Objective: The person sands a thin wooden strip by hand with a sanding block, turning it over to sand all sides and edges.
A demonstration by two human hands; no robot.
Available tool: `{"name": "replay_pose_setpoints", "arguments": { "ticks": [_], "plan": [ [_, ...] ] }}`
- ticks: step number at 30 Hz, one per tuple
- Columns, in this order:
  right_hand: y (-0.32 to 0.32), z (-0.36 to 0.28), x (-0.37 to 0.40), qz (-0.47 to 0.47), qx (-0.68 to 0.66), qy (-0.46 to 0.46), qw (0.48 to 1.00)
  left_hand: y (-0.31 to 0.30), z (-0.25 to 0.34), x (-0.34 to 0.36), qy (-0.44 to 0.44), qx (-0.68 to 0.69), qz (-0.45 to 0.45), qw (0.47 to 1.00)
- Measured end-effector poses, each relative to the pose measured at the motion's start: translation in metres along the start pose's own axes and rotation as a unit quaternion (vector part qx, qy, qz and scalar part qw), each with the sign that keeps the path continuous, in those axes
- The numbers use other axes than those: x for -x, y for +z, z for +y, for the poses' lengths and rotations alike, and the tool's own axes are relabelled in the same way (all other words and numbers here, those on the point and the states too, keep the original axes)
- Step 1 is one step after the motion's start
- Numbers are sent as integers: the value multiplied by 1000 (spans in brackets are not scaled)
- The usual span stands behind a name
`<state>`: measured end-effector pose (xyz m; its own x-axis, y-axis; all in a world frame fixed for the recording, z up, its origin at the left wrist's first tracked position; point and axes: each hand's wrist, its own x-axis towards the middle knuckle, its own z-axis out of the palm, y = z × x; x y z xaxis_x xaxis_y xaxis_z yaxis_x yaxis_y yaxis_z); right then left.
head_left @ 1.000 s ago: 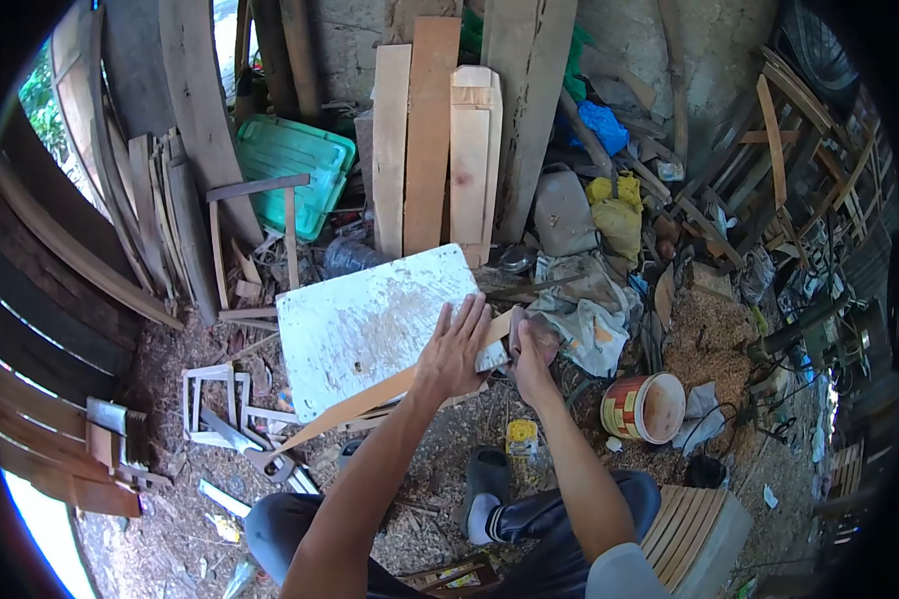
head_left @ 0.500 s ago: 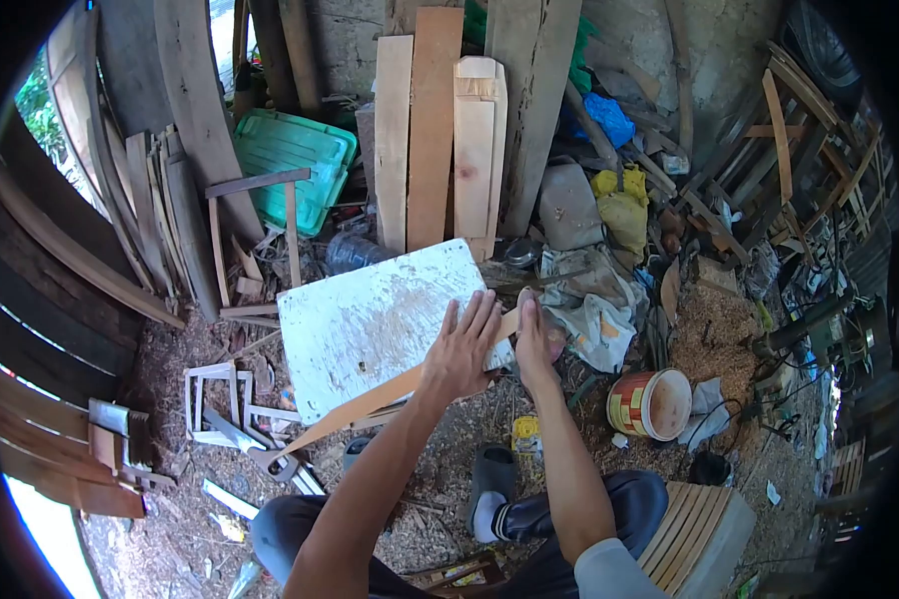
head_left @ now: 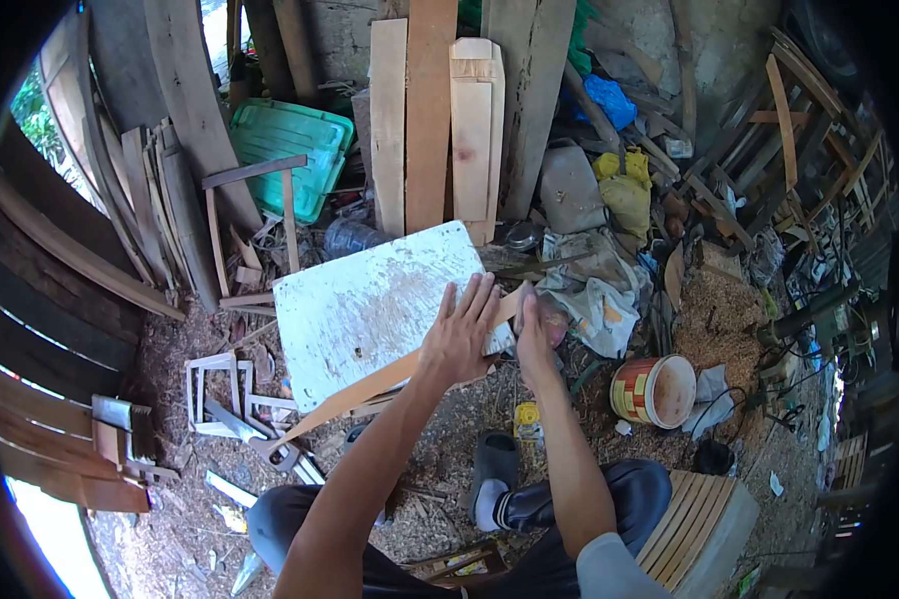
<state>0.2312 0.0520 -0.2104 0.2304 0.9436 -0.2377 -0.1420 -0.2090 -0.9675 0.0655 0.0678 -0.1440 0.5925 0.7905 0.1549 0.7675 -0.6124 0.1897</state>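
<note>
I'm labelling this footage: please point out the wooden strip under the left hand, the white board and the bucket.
Wooden strip (head_left: 372, 384), head view: its lower stretch.
White board (head_left: 372, 297), head view: middle of its top.
Bucket (head_left: 631, 389), head view: its labelled outer wall.

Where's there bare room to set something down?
The white board is bare between its far edge, the wooden strip and the left hand. It's crowded near the right hand and around the saw and pale frame.

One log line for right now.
left hand: palm-down on wooden strip | right hand: at strip's upper-right end, grip unclear | strip: slanting across white board
</note>
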Motion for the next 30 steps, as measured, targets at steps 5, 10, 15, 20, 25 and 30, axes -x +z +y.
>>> {"name": "replay_pose_setpoints", "arguments": {
  "ticks": [5, 10, 15, 20, 25, 30],
  "plan": [
    [6, -8, -22, 10, -16, 14, 1000, 3, 0, 3, 7, -19, 9, 1000],
    [-8, 9, -4, -3, -20, 4, 1000, 2, -1, 2, 0, -3, 2, 1000],
    [3, -8, -35, -9, -18, 16, 1000, 5, -1, 4, 2, -11, 7, 1000],
    [18, -26, -33, -47, -49, -56, 996, 0, -1, 3, 0, -17, -8, 1000],
    [-1, -10, -15, -52, -42, -90, 994, 8, -3, 4, 6, -29, -8, 1000],
    [7, -19, 24, 53, 1, -93, 994, 1, -2, 4, -1, -21, -14, 1000]
  ]
}}
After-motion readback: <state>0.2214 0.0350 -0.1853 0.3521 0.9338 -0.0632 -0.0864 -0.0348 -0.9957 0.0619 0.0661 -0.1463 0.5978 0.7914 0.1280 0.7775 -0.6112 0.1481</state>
